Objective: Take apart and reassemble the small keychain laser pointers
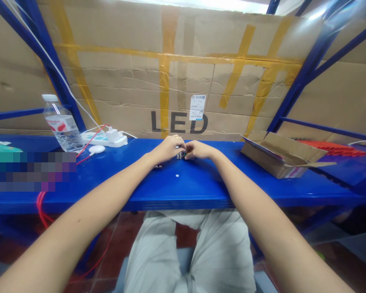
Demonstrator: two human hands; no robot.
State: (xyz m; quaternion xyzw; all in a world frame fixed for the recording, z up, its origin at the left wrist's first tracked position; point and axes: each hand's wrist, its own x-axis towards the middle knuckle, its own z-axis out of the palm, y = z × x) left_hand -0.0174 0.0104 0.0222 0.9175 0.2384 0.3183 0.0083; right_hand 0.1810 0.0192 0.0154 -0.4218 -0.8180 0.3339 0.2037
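Observation:
At the back middle of the blue table, my left hand (pixel 170 147) and my right hand (pixel 199 149) meet with curled fingers. Between them is a small dark cluster with silvery, bead-like spots (pixel 180 155); its kind is too small to tell. The fingers of both hands close on it from either side and partly cover it. A few tiny pieces (pixel 158 166) lie on the table beside my left wrist. Nearer to me, a small white disc or spot (pixel 177 176) shows on the tabletop.
The blue table (pixel 183 191) backs onto a large taped cardboard box (pixel 125 89). At left are a water bottle (pixel 62 126), a power strip (pixel 110 138), a white round puck (pixel 96 149) and red cables. An open cardboard box (pixel 280 156) and orange-red pieces (pixel 332 147) lie right.

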